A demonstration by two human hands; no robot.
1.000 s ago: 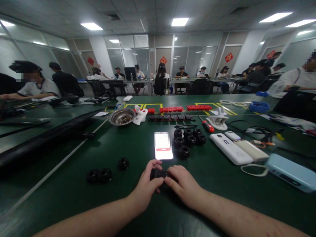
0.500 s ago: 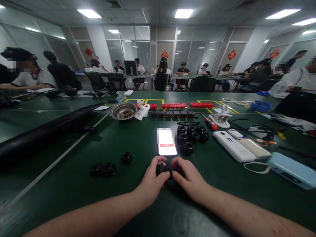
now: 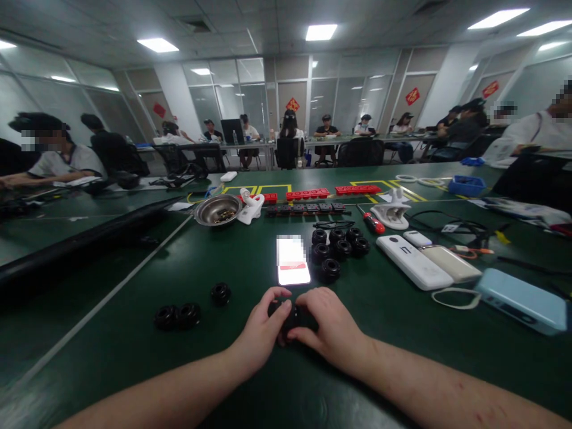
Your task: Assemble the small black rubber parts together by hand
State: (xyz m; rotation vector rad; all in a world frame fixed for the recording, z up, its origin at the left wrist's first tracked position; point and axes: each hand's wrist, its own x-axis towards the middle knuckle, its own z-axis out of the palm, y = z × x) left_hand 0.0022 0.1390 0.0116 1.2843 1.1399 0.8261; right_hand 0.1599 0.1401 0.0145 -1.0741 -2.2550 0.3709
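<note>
My left hand and my right hand meet low over the green table, both with fingers curled round a small black round part held between them. Most of that part is hidden by my fingers. A lit phone lies just beyond my hands. To its right sits a cluster of several black rubber wheels. Three more black wheels lie to the left of my left hand.
A metal bowl, red and black part strips, a red-handled screwdriver, white power banks, a light blue box and cables lie further out. A long black bag lies at left. Other people sit at surrounding tables.
My hands have closed in tighter on the black part, the right fingers now covering more of it. The view shifted slightly; things on the table stay put.
</note>
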